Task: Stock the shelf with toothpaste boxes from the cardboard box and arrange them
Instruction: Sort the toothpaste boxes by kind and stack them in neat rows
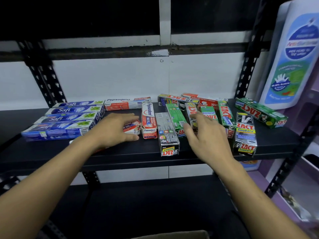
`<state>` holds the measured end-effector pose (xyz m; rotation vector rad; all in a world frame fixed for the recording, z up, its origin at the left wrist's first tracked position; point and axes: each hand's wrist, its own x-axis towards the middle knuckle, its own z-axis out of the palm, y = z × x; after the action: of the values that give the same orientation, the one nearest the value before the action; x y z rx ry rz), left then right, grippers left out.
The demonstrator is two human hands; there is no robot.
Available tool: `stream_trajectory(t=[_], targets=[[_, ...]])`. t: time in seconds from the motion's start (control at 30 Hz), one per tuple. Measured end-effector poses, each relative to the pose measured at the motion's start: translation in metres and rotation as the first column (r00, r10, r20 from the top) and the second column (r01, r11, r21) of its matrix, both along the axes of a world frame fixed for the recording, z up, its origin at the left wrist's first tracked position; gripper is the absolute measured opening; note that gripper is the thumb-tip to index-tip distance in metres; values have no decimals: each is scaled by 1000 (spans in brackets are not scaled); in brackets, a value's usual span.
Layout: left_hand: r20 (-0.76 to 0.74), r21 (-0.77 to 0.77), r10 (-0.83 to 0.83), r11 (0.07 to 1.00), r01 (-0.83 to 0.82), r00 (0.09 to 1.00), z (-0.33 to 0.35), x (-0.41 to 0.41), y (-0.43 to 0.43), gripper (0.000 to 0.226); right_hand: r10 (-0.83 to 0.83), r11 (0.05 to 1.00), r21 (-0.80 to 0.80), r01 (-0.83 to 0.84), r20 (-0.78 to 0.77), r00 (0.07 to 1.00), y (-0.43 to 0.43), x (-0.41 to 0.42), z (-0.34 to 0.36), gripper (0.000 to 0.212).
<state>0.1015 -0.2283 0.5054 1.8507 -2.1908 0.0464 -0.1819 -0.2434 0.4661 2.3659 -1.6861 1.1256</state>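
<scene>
Four blue Saft boxes lie side by side at nine o'clock on the black shelf, and both hands are in among the stock.

The left hand sits over a red box near the middle. Its fingers reach across the far side and its thumb hooks the near edge, so the box is pinched between them. Just at three o'clock of that, a Pepsodent box lies end-on to the front. At twelve o'clock a long Pepsodent box runs along the back wall.

The right hand spreads wide over the Zact cluster, fingertips on a silver Zact box. It is blurred, and I cannot tell whether it grips or only touches.

At its nine o'clock a black Smokers box pokes out to the shelf's front edge, with a green Zact box just beside it. At three o'clock come a Whitening box and then a second Smokers box. At two o'clock a slanted green box lies apart from the rest.

A big white bottle stands past the right post. Down at six o'clock, a sliver of the cardboard box shows.
</scene>
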Motion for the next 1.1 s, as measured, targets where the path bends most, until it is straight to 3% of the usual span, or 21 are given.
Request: stream_trajectory(t=[0.13,0.23,0.47,0.6,0.93,1.1], targets=[[40,14,70,997,-71,997,6,15,15,65,229,973,23,-230,32,973,16,22,14,44],[20,22,87,996,-87,996,7,26,26,58,333,943,45,-331,-62,941,21,40,22,44],[11,22,94,995,-94,996,5,47,45,50,406,912,231,-340,-377,833,11,76,40,61],[-17,-2,111,994,-111,994,0,49,48,52,428,898,328,-292,-505,750,2,88,40,56],[-129,-65,118,990,-127,985,-6,47,59,48,347,931,268,-247,-440,829,-1,78,29,50],[-104,36,206,978,-204,973,-1,61,77,60,295,944,261,-200,-406,865,0,74,32,45]])
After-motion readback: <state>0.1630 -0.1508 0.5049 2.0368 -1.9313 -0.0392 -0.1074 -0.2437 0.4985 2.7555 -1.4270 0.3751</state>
